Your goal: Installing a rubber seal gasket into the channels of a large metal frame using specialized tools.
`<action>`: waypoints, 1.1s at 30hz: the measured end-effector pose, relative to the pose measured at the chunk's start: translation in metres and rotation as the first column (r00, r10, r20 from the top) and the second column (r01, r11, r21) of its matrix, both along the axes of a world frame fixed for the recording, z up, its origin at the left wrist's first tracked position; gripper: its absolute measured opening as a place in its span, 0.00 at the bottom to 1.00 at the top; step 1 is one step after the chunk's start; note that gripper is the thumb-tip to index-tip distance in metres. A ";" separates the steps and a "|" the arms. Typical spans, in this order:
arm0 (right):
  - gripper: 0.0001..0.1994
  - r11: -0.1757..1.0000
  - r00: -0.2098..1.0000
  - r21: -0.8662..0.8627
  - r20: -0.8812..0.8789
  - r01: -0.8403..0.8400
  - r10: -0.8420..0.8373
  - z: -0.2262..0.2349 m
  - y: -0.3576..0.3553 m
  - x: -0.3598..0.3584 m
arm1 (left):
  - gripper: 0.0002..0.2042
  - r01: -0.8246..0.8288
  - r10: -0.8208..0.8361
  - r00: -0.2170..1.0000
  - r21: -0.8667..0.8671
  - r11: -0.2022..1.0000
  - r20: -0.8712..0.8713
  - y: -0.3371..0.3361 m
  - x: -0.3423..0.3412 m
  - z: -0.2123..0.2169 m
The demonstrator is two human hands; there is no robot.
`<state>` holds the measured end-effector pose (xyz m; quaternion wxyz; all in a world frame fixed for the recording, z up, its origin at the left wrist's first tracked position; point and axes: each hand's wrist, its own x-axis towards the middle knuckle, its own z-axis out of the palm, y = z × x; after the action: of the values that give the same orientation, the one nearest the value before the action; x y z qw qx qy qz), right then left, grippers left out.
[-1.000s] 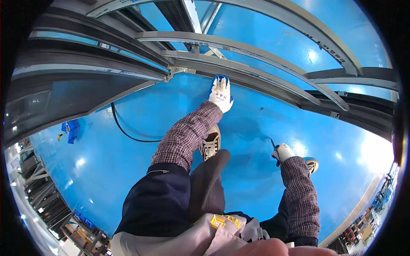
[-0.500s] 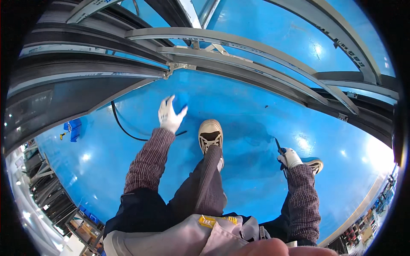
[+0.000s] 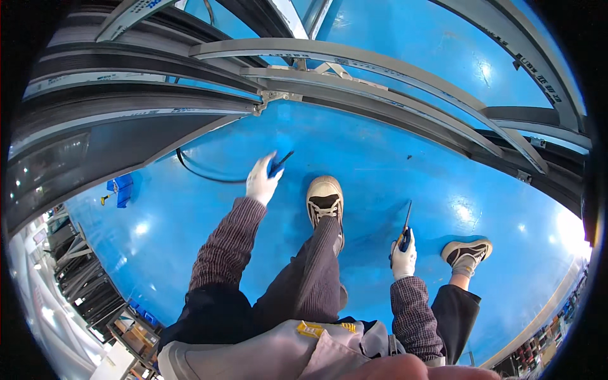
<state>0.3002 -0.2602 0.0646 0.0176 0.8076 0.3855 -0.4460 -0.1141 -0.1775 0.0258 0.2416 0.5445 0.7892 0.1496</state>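
My left hand (image 3: 260, 180), in a white glove, is closed around a thin black rubber strip (image 3: 209, 177). One end sticks out past the fingers; the rest curves away left along the blue floor toward the dark panel. My right hand (image 3: 404, 259), also gloved in white, grips what looks like a pair of scissors (image 3: 406, 223). The narrow blade points away from me, and the blue and orange handle is partly hidden by the fingers. The scissors are well apart from the strip.
A grey metal frame (image 3: 380, 95) spans the far side, joined to stacked dark panels (image 3: 95, 142) at left. A blue object with a yellow part (image 3: 121, 190) lies on the floor (image 3: 373, 164) at left. My shoes (image 3: 325, 199) stand between and right of my hands.
My left hand has closed on the black strip, lifting its end up and away from me. My right hand has shifted left, with the scissors now pointing more straight ahead.
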 end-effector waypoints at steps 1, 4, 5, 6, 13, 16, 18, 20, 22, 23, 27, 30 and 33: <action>0.31 1.000 1.000 -0.002 0.001 0.000 0.000 -0.002 -0.002 -0.003 | 0.24 0.017 -0.017 1.000 -0.010 1.000 0.015 0.029 0.007 0.003; 0.31 0.990 0.995 0.113 -0.037 -0.086 0.091 -0.008 -0.005 -0.009 | 0.28 0.056 -0.062 0.993 -0.061 0.997 -0.099 0.095 0.023 -0.002; 0.31 0.982 0.992 0.150 -0.042 -0.112 0.120 -0.010 -0.005 -0.009 | 0.28 0.050 -0.071 0.983 -0.129 0.990 -0.170 0.113 0.031 -0.003; 0.31 0.982 0.992 0.151 -0.040 -0.111 0.118 -0.008 -0.002 -0.011 | 0.27 0.082 -0.101 0.981 -0.113 0.990 -0.168 0.127 0.031 -0.005; 0.29 0.996 0.997 0.084 -0.082 0.009 -0.002 0.015 0.029 -0.028 | 0.25 0.203 -0.227 0.963 -0.161 0.966 -0.145 0.142 0.035 -0.011; 0.29 0.991 0.991 0.132 -0.135 0.022 -0.004 0.013 0.029 -0.027 | 0.23 0.162 -0.164 0.973 -0.023 0.986 -0.160 0.116 0.016 -0.026; 0.29 0.989 0.986 0.147 -0.165 0.008 0.017 0.011 0.025 -0.023 | 0.16 0.071 -0.069 0.975 0.003 0.997 -0.212 0.078 -0.012 -0.017; 0.29 0.985 0.980 0.173 -0.195 -0.006 0.040 0.013 0.023 -0.019 | 0.11 0.204 -0.173 0.862 0.014 0.979 -0.476 0.030 -0.050 -0.006; 0.29 0.990 0.975 0.141 -0.223 0.024 0.008 0.021 0.022 -0.022 | 0.12 0.130 -0.142 0.826 -0.061 0.990 -0.546 -0.043 -0.097 0.007; 0.30 0.993 0.973 0.105 -0.229 0.053 -0.027 0.028 0.024 -0.023 | 0.13 0.085 -0.137 0.809 -0.117 0.989 -0.572 -0.077 -0.113 0.024; 0.30 0.986 0.971 0.113 -0.215 0.126 -0.099 0.050 0.010 -0.009 | 0.14 -0.163 -0.099 0.783 -0.355 0.920 -0.614 -0.215 -0.145 0.057; 0.29 0.950 0.969 0.265 -0.225 0.166 -0.107 0.068 -0.013 0.004 | 0.10 -0.206 0.001 0.837 -0.313 0.927 -0.547 -0.307 -0.133 0.073; 0.29 0.922 0.942 0.287 -0.285 0.261 -0.178 0.100 -0.025 -0.001 | 0.07 -0.306 0.302 0.952 -0.205 0.930 -0.056 -0.375 -0.098 0.075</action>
<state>0.2989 -0.2851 0.1650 -0.2136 0.7741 0.3582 -0.4762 -0.2118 -0.5522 0.1009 0.2626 0.3887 0.8781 0.0943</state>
